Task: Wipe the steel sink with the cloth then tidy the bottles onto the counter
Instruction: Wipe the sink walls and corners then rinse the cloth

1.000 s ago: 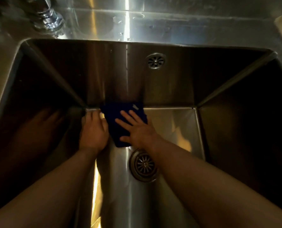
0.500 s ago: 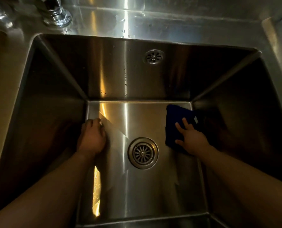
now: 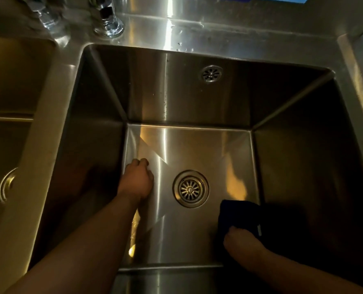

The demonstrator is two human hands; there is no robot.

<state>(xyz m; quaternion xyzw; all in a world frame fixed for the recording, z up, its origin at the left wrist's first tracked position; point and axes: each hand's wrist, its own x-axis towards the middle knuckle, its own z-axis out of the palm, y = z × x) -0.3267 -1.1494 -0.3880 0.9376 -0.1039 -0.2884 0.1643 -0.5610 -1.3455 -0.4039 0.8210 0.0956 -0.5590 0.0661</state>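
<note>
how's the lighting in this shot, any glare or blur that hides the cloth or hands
Head view: a bright glare streak runs down the back wall of the sink, with warm reflections on its floor; the right wall lies in deep shadow, so the dark blue cloth nearly merges with it; the right hand on it is soft, fingers unreadable; the left hand is lit clearly.

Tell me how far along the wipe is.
Done: over the last second the cloth swept the far edge and right side of the sink floor. In hand: the right hand is on it in the near right corner; the left hand rests on the floor. Left: the near strip, then bottles, none in view.
</note>
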